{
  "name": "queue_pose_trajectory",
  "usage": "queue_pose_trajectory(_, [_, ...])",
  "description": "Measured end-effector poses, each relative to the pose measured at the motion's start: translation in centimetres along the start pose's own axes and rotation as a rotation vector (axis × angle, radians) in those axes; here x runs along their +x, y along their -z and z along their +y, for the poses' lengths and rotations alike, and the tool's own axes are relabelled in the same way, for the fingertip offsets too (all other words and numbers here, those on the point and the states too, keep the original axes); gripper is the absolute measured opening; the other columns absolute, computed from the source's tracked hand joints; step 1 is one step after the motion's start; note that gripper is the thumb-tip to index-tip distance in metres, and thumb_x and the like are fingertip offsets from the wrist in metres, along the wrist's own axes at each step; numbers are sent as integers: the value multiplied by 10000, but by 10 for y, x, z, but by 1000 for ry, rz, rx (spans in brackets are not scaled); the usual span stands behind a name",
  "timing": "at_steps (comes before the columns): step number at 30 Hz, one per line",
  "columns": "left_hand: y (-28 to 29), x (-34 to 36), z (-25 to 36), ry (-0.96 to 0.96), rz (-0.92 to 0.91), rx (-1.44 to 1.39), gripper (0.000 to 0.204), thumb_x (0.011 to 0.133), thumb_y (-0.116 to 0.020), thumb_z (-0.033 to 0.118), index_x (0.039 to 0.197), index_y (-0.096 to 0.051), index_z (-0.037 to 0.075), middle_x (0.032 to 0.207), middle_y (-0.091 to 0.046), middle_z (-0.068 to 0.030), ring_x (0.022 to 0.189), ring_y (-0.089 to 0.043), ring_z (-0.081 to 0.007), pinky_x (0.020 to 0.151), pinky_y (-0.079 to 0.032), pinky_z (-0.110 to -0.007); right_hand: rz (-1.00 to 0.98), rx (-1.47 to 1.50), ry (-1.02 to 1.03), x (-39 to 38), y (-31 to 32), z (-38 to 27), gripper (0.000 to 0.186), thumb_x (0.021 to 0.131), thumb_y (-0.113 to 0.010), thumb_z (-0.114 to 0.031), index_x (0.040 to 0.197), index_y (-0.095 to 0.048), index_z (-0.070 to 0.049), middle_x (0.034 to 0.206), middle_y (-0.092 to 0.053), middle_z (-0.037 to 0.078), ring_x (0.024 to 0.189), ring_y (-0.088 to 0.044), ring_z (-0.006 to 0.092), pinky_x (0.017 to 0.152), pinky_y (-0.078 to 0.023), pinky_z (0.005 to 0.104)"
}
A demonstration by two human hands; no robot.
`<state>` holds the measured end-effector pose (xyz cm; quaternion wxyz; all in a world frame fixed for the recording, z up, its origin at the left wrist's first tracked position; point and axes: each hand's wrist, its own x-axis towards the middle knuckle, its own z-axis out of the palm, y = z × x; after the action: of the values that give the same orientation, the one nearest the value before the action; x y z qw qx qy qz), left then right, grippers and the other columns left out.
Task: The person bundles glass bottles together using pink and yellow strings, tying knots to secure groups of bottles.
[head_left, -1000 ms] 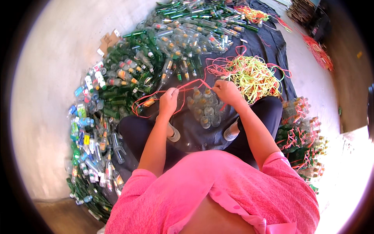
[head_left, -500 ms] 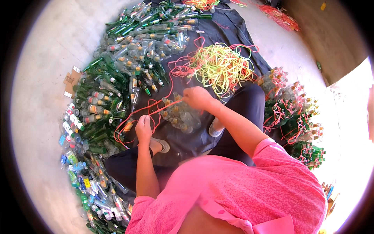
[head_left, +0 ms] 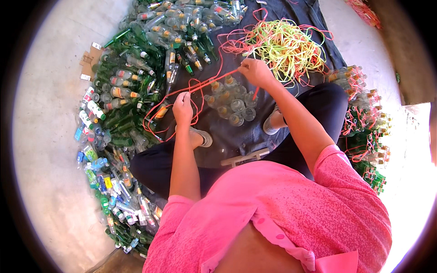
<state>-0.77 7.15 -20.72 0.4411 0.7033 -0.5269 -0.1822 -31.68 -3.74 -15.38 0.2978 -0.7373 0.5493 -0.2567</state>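
Note:
A pink-orange plastic strap (head_left: 210, 83) runs stretched between my two hands. My left hand (head_left: 183, 108) pinches it at the lower left, and loose loops of the strap droop around that hand. My right hand (head_left: 256, 73) grips the other end higher up, with a short tail of strap hanging below the wrist. Just under the strap, between my feet, a cluster of clear glass bottles (head_left: 233, 103) stands close together on a dark sheet (head_left: 241, 136). Neither hand touches these bottles.
Loose green and clear bottles (head_left: 132, 91) heap along the left and far left. A tangle of yellow and pink straps (head_left: 289, 50) lies beyond my right hand. Strapped bottle bundles (head_left: 364, 113) stand at the right. A pale stool edge (head_left: 246, 157) shows beneath me.
The view has shifted, so the scene sits farther right and higher. My right hand's strap tail now shows below it. Both hands keep hold of the taut strap above the bottles.

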Motion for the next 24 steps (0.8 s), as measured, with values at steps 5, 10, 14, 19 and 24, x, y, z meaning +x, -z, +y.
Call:
queue_pose_trajectory(5, [-11,18,-13,47,-32,41,320,948,-562,268,1017,-663,-27,920,-684,-165,853,-656,-267,794,-485,-340,-18,34,-46,30,-19,15,280,828,-662,-323,923,-690,-61,818,-682,188,811,-659,373,732,-519,446])
queue_pose_trajectory(10, [-33,50,-40,100,-81,57,323,937,-555,293,1022,-674,5,935,-691,-163,883,-662,-310,798,-495,-368,-12,30,-76,67,-42,39,268,833,-669,-312,889,-693,-52,806,-688,169,781,-667,355,717,-519,435])
queue_pose_trajectory(14, [-57,68,-84,215,-130,39,315,914,-572,304,1009,-688,27,945,-697,-157,896,-663,-327,800,-498,-380,-52,-20,-107,97,-68,69,264,833,-668,-314,876,-693,-54,811,-687,171,788,-665,355,719,-515,445])
queue_pose_trajectory(19, [-92,66,-142,263,-178,167,312,895,-580,312,989,-700,40,947,-698,-176,908,-659,-349,800,-498,-395,-148,-126,-139,110,-118,124,284,831,-689,-322,844,-680,-38,770,-672,154,735,-658,325,677,-498,418])
queue_pose_trajectory(24, [-124,53,-187,471,-290,123,283,877,-593,293,965,-706,50,910,-695,-183,877,-666,-334,767,-500,-402,-220,-81,-299,100,-165,178,301,820,-692,-335,823,-677,-35,765,-669,164,743,-654,324,693,-496,422])
